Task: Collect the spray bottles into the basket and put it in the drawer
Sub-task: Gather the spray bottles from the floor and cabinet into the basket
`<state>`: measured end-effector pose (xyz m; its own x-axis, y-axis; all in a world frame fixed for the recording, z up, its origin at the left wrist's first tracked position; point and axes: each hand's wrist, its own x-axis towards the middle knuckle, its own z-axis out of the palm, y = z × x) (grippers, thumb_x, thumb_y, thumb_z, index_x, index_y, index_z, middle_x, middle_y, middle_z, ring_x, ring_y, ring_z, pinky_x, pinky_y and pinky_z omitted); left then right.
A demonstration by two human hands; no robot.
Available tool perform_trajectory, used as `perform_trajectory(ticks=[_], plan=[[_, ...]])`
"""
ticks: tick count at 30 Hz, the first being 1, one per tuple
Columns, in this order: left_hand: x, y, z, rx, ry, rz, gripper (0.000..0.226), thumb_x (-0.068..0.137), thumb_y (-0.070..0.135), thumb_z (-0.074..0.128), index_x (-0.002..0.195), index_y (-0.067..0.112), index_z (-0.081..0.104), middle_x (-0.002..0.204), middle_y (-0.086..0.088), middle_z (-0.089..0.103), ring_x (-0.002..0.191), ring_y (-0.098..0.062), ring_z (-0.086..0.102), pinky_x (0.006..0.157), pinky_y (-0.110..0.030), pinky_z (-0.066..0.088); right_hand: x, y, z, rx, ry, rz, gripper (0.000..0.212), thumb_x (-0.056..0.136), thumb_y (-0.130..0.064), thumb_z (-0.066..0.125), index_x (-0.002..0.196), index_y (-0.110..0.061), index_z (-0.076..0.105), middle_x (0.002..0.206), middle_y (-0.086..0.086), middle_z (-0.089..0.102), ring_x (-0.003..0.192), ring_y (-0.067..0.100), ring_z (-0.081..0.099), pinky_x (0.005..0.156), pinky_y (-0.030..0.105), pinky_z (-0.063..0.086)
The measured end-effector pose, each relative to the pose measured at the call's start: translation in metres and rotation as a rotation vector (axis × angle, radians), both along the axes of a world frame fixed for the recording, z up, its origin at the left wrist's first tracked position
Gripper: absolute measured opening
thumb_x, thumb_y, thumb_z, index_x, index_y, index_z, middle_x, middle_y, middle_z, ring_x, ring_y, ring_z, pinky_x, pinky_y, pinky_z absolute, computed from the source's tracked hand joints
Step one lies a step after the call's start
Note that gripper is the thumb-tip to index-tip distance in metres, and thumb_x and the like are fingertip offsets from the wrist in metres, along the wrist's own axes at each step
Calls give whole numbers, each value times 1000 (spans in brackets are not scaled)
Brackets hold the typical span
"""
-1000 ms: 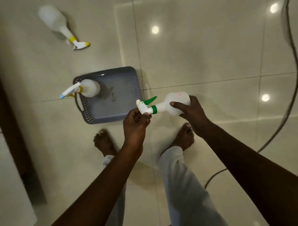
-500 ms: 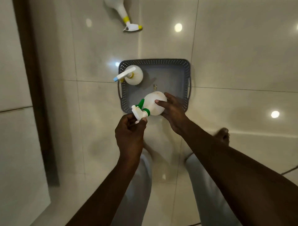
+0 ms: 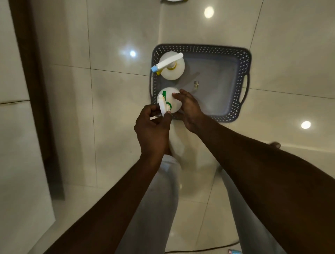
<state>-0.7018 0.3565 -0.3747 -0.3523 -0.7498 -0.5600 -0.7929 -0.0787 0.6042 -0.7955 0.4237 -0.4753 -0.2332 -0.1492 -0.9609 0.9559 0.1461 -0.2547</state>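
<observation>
A grey perforated basket point(image 3: 243, 59) sits on the tiled floor ahead of me. A white spray bottle with a blue nozzle tip point(image 3: 171, 66) stands upright in its far left corner. Over the basket's near left corner I hold a white spray bottle with a green trigger point(image 3: 172, 103), upright. My left hand point(image 3: 153, 130) pinches its spray head and my right hand point(image 3: 189, 108) grips its body. A third bottle point(image 3: 173, 0) with yellow trim barely shows at the top edge.
A dark wooden frame point(image 3: 36, 90) and pale cabinet fronts point(image 3: 12, 145) run down the left side. My legs in light trousers stand below the hands. A dark cable point(image 3: 199, 251) lies on the floor at the bottom, beside a small blue object point(image 3: 233, 251).
Both hands have carried the green-trigger bottle from beside the basket to over its near left corner and turned it upright. The view has shifted, pushing the yellow-trim bottle to the top edge.
</observation>
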Motion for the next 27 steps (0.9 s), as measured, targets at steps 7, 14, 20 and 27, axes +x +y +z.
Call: perform_trajectory(ticks=[7,14,20,27], plan=[[1,3,-17,7,-12,-19,31,88,16,83,118,13,74,102,12,73,82,26,64,70,3,47,2,-10,-7,37,12,43,61,102,-21,66,159,-26,46,149,10,59,126,36,65,93,48,62],[-12,-2,-13,12,-5,-44,32,89,23,83,119,16,73,109,10,74,84,9,67,73,6,46,-4,-11,-7,85,41,113,51,103,-26,64,153,-21,54,130,5,66,111,27,67,100,51,61],[-17,-11,25,105,22,4,45,87,9,83,129,14,67,125,5,72,110,-11,70,79,1,52,-28,1,48,121,64,188,13,104,-23,64,116,-21,69,127,10,62,109,24,66,95,48,62],[-17,-48,96,103,78,111,51,89,-9,61,131,19,64,126,8,66,115,-19,68,84,-16,51,-90,43,161,226,152,364,22,103,-20,70,124,-13,69,131,12,67,122,27,62,104,44,55]])
